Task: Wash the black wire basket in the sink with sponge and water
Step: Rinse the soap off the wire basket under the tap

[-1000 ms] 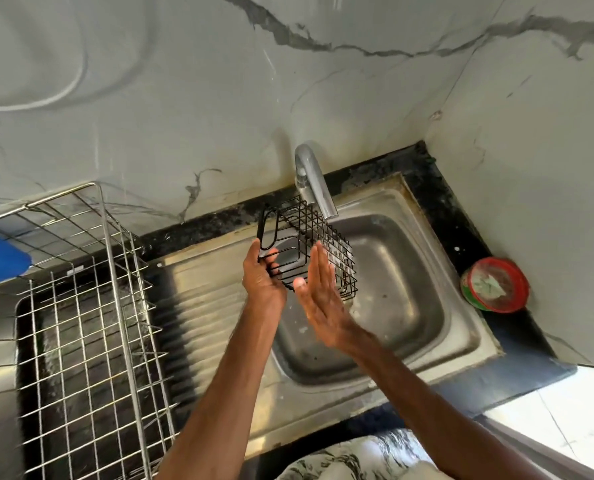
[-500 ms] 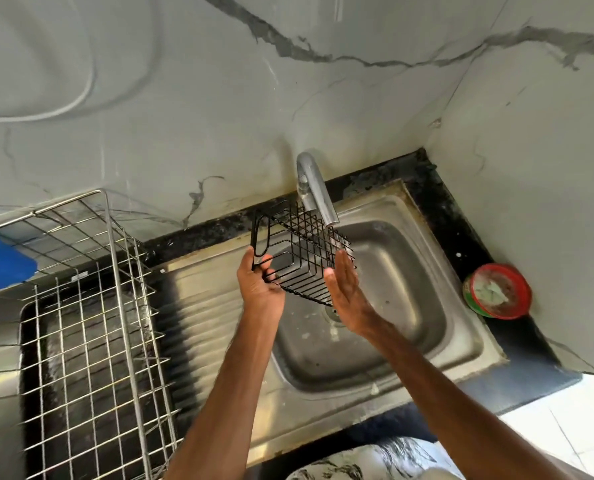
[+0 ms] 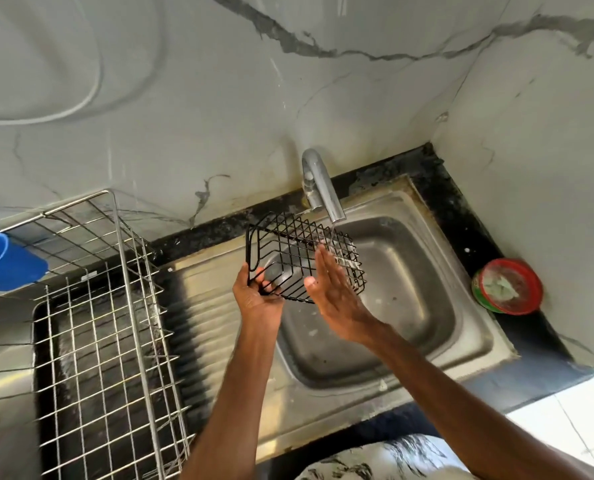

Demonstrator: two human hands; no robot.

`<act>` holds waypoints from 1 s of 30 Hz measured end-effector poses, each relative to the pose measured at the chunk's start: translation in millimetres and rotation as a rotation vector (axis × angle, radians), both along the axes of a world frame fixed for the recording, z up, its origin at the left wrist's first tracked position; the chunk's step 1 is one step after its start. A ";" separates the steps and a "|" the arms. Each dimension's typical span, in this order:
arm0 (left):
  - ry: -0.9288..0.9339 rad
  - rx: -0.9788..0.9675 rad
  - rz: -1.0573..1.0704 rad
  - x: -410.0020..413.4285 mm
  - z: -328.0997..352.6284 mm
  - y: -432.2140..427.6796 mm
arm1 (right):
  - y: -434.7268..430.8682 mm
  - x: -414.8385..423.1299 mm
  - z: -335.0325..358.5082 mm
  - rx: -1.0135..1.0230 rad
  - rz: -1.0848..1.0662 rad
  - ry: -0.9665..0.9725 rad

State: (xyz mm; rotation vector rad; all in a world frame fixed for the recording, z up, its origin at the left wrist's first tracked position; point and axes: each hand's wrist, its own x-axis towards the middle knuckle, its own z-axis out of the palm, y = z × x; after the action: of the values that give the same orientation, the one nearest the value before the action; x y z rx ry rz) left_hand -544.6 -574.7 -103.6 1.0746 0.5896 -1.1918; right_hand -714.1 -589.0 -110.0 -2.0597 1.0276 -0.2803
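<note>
Black wire basket [image 3: 299, 251] held tilted over the sink [image 3: 437, 289] basin, far edge under the tap [image 3: 320, 185] stream. Left grip [image 3: 257, 296] pinches its near-left corner. Right grip [image 3: 337, 299] spread flat, fingers straight against its side. Free basin room lies rightward; dish rack [image 3: 115, 306] stands well left.

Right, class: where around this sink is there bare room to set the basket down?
Bare: the ribbed draining board between the wire rack and the basin, and the basin floor toward the red tub. Crowded: under the tap, where the left hand grips the basket and the right hand lies flat against it.
</note>
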 end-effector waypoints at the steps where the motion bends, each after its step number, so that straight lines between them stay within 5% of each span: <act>1: 0.011 -0.008 0.004 0.7 -0.8 2.0 | -0.2 -1.4 -0.1 0.047 -0.019 0.032; 7: 0.028 -0.018 0.045 3.8 3.9 7.4 | -80.5 25.1 -0.4 0.266 -0.190 0.156; 14: 0.026 -0.015 0.086 13.5 -2.7 -2.3 | 6.1 5.4 11.6 0.067 -0.047 0.029; 19: 0.011 0.000 0.035 6.5 5.2 -13.2 | -59.8 10.8 -7.2 0.090 -0.123 0.132; 23: -0.004 -0.036 0.030 6.8 11.2 -21.6 | -113.3 21.9 4.9 0.201 -0.324 -0.028; 30: -0.026 -0.084 -0.001 7.8 1.3 -17.7 | -36.8 10.0 -3.8 0.007 -0.220 -0.004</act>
State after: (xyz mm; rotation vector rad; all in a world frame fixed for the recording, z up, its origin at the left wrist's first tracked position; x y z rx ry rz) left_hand -536.8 -592.4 -102.3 1.0178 0.5148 -1.1914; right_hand -704.2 -625.7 -113.8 -1.9406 1.2527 -0.3919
